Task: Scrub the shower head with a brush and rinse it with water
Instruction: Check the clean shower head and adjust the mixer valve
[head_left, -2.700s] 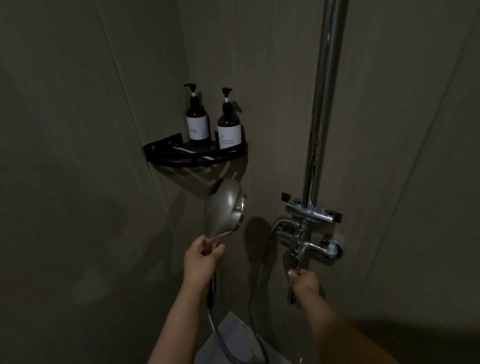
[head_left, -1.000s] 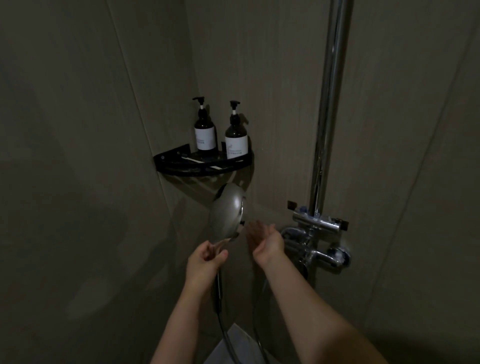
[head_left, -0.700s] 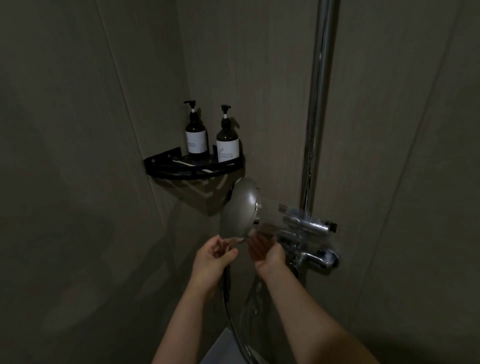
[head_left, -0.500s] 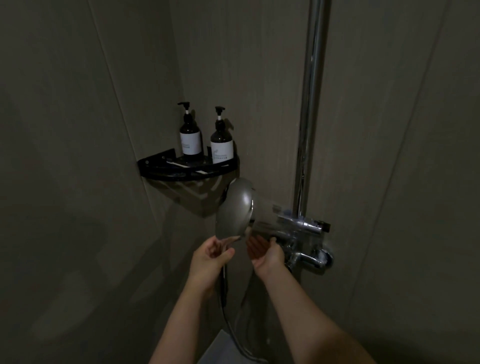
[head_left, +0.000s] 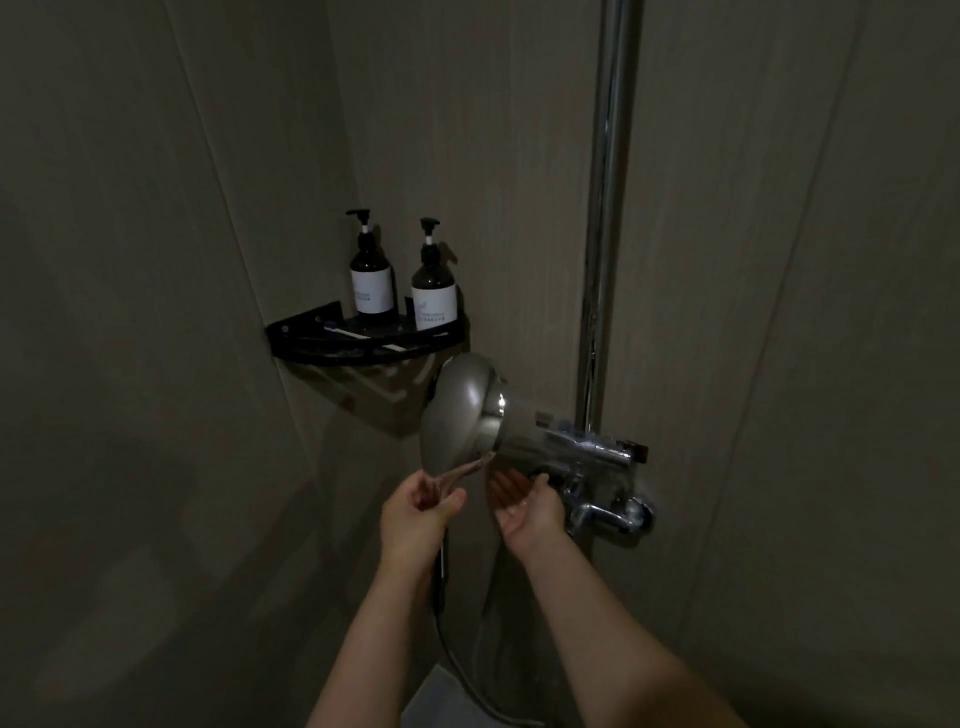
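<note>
My left hand (head_left: 415, 514) has its grip closed round the shower head's handle, fingers and thumb curled about the neck just under the bowl, so the shower head (head_left: 460, 413) stands directly above that hand, long axis near upright and tipped a little to my right. Its spray face points right, and a pale fan of water (head_left: 524, 431) leaves it sideways toward the chrome mixer valve (head_left: 597, 467). My right hand (head_left: 524, 501) is open, palm up, fingers spread, just below and beside the face, at the lower edge of the spray and holding nothing. That hand is the nearer one to the face, so I judge any rubbing or rinsing falls to it. The head's back is smooth, dull grey metal with a bright rim; the nozzles are hidden from me. The hose (head_left: 441, 587) drops from the handle. No brush shows in either hand.
</note>
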